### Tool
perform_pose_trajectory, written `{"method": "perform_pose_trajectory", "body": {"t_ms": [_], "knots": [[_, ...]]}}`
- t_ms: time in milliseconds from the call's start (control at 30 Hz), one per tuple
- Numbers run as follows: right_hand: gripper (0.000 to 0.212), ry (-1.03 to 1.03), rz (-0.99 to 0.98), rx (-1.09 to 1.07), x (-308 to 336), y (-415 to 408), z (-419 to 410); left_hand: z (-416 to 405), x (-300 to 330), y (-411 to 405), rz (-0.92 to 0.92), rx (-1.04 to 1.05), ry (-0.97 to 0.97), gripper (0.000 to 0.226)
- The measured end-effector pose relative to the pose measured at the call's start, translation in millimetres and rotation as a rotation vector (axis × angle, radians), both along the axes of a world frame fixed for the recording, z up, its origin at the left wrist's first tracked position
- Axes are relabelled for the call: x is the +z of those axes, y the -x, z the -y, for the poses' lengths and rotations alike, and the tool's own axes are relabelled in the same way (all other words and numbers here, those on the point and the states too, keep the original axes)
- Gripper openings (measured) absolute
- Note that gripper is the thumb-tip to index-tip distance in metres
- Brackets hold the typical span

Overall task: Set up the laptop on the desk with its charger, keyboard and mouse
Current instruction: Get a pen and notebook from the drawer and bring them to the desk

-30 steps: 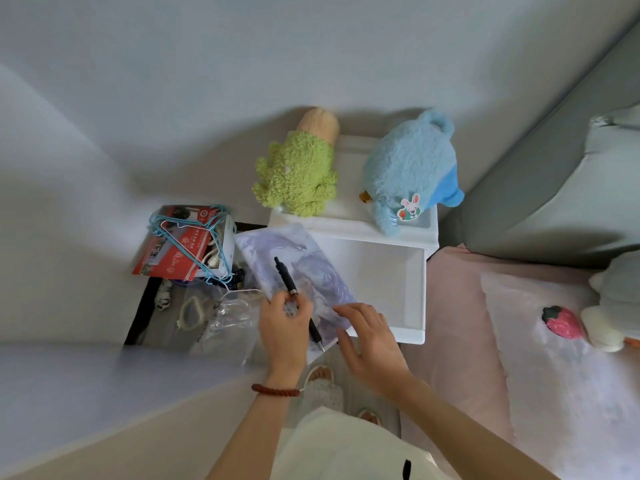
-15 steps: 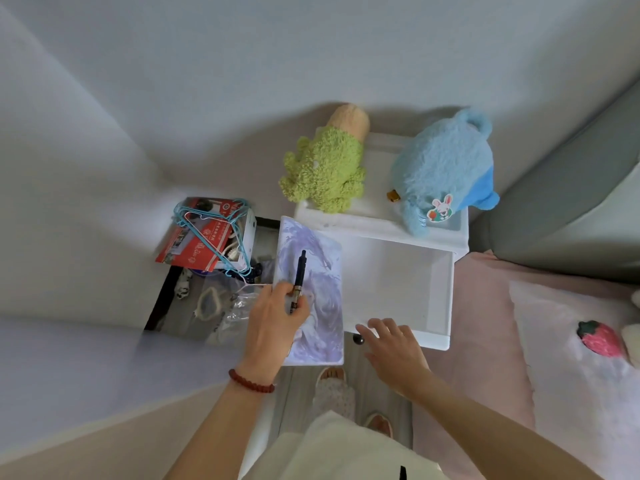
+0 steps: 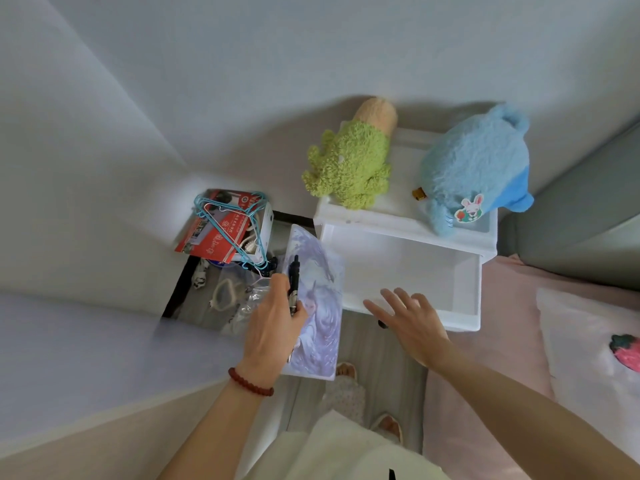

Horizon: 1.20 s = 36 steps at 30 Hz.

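No laptop, charger, keyboard or mouse is in view. My left hand grips a purple-patterned notebook and a black pen pressed against its cover, held to the left of an open white drawer. My right hand hovers with spread fingers over the drawer's front edge, holding nothing. The inside of the drawer looks bare. A dark knob shows just below the drawer front, partly behind my right hand.
A green plush and a blue plush sit on top of the white drawer unit. A box with blue hangers and clutter lie at left. A pink bed is at right, a pale desk surface at lower left.
My left hand lifted the notebook and pen out of the drawer and swung them left. My right hand let go of the notebook and opened over the drawer front.
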State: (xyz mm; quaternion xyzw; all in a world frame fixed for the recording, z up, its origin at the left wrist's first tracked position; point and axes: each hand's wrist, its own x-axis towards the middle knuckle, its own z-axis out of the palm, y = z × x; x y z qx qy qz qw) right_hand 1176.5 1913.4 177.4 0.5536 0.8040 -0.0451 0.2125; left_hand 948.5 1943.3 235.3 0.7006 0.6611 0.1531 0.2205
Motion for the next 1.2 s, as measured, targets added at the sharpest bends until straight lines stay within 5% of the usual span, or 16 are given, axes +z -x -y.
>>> {"method": "perform_pose_trajectory", "body": {"t_ms": [200, 400, 733, 833, 1033, 1200], "knots": [[0.075, -0.055, 0.156, 0.137, 9.5, -3.0, -28.8, -11.7, 10.4, -9.5, -0.225, -0.142, -0.266, 0.079], [0.07, -0.128, 0.267, 0.261, -14.3, -13.5, -77.8, -26.8, 3.6, -15.5, -0.342, -0.139, -0.404, 0.077], [0.066, -0.083, 0.201, 0.118, -17.8, -28.5, -108.1, -43.4, 0.5, -18.0, -0.287, -0.147, -0.386, 0.076], [0.067, -0.063, 0.012, -0.037, -7.6, -20.7, -90.3, -41.9, 1.9, -16.4, -0.238, -0.205, -0.315, 0.082], [0.05, -0.178, -0.765, -0.817, 32.7, -5.0, 15.4, -16.2, 13.1, -39.6, -0.159, -0.433, -0.254, 0.071], [0.046, -0.436, -0.867, -1.1, 62.2, -19.6, 118.6, 35.1, 26.3, -94.9, -0.163, -0.782, -0.341, 0.065]]}}
